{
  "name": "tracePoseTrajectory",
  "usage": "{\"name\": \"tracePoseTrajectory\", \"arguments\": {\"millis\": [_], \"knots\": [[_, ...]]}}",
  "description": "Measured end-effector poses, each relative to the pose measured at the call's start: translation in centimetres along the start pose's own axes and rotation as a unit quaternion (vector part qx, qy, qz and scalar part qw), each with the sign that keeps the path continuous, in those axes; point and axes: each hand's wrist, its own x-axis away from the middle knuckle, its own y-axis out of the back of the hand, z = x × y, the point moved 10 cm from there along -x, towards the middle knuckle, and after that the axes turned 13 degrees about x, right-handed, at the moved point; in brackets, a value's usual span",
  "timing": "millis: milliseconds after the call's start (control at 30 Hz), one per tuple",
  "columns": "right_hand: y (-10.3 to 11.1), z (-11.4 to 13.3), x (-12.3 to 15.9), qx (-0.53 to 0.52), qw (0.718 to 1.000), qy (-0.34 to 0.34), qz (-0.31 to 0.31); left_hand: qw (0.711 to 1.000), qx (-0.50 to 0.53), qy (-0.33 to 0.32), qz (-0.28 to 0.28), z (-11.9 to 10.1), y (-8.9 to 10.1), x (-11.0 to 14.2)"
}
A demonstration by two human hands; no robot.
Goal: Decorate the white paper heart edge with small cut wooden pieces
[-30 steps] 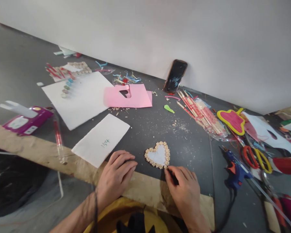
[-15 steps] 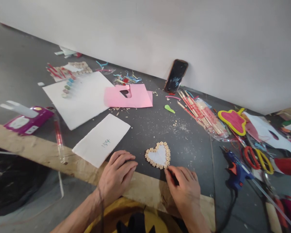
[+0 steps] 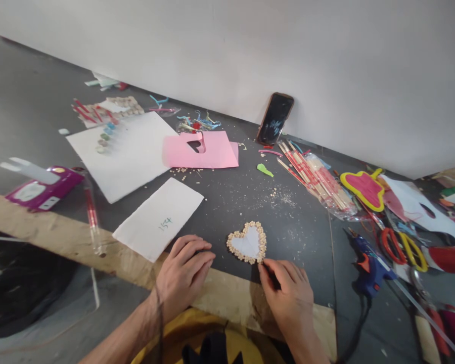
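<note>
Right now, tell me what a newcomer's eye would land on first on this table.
A white paper heart edged with pale grains stands out at the front of the dark table, with the right hand at its lower edge. Behind it lies a pink cut paper sheet, and a blue glue gun lies to the right.

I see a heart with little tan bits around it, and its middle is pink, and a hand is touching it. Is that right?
Not quite: the middle of the heart is white, not pink, as the head view shows. The little tan bits do go around it, and the right hand is touching it.
</note>
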Motion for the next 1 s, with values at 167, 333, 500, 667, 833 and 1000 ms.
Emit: {"name": "tracePoseTrajectory", "arguments": {"millis": [167, 333, 500, 667, 833, 1000], "knots": [[0.1, 0.0, -0.01, 0.0, 1.0, -0.003, -0.002, 1.0, 0.007, -0.006, -0.001, -0.07, 0.0, -0.01], [0.07, 0.02, 0.01, 0.0, 1.0, -0.002, -0.008, 1.0, 0.013, -0.001, 0.001, 0.04, -0.04, 0.05], [-0.02, -0.03, 0.16, 0.001, 1.0, 0.002, -0.011, 1.0, 0.02, 0.002, 0.004, 0.03, -0.08, 0.03], [-0.07, 0.04, 0.18, -0.009, 1.0, 0.006, -0.015, 1.0, 0.018, -0.003, -0.005, -0.07, 0.04, -0.03], [-0.09, 0.26, 0.03, -0.011, 1.0, 0.007, -0.01, 1.0, 0.013, -0.008, -0.002, -0.08, -0.03, 0.03], [-0.04, 0.3, -0.09, -0.007, 1.0, 0.0, 0.0, 1.0, 0.016, -0.014, -0.006, -0.15, 0.09, 0.04]]}}
